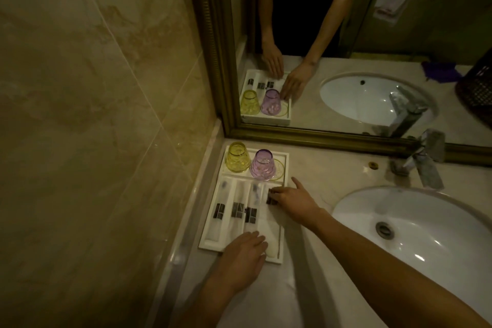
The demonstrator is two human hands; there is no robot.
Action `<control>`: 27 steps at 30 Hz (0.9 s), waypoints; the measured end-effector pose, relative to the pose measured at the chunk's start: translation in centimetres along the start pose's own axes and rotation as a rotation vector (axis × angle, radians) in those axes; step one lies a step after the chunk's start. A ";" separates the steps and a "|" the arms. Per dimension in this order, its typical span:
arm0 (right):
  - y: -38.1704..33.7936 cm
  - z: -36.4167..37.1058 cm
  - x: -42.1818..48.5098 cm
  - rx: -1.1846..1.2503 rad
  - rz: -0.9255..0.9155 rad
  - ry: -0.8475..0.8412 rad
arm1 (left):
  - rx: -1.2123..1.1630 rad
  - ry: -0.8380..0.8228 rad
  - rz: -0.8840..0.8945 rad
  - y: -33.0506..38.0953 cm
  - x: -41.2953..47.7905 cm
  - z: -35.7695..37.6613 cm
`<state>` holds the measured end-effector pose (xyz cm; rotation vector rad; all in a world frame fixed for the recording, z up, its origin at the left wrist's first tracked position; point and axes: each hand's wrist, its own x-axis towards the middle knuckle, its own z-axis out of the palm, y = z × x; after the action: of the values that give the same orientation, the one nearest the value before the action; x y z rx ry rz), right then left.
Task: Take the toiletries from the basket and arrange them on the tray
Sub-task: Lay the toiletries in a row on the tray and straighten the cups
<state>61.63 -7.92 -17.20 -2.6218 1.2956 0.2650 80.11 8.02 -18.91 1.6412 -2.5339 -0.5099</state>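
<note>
A white compartment tray (210,243) lies on the marble counter against the left wall. Its long slots hold three white toiletry packets (219,210) (238,209) (251,214) with dark labels. My right hand (292,202) reaches over the tray's right slot, fingers pinched on a fourth small dark-labelled packet (271,197), forefinger stretched out. My left hand (243,255) rests flat, palm down, on the tray's near edge and holds nothing. A yellow cup (237,157) and a purple cup (263,165) stand upside down at the tray's far end.
A white oval sink (415,237) with a chrome tap (423,162) fills the right side. A framed mirror (319,138) stands behind the counter. In the reflection, a dark woven basket (476,85) and a purple cloth (440,70) show at the far right.
</note>
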 end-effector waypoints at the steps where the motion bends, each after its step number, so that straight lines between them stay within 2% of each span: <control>1: 0.3 -0.1 0.1 -0.006 -0.018 -0.015 | 0.003 -0.009 0.002 0.0 0.0 0.0; 5: 1.4 -0.3 0.1 -0.015 -0.055 -0.076 | -0.009 -0.046 -0.008 -0.1 -0.3 0.0; 12: 1.2 -0.5 -0.3 -0.012 -0.046 -0.067 | -0.041 -0.100 0.105 0.8 -0.5 -0.2; 14: 0.9 -0.7 -0.5 -0.034 -0.037 0.045 | -0.042 -0.094 0.106 0.7 -0.5 -0.1; 16: 0.5 -1.4 -0.2 -0.042 0.009 0.294 | -0.044 -0.077 0.092 0.6 -0.6 -0.1; 19: -0.1 -3.6 1.3 0.132 0.117 0.504 | 0.001 -0.051 -0.042 0.5 -0.7 -0.3; 21: -0.4 -5.5 2.8 0.343 0.207 0.476 | 0.029 -0.040 -0.232 0.0 -0.8 -0.4; 23: -0.2 -7.0 4.3 0.493 0.267 0.373 | 0.083 -0.053 -0.338 -0.8 -0.9 -0.4; 27: 0.0 -8.2 6.1 0.427 0.217 0.180 | 0.070 -0.118 -0.363 -1.5 -1.2 0.3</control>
<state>65.86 -14.65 -10.80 -2.1875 1.5016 -0.2031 81.83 8.63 -19.49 2.1738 -2.3595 -0.5639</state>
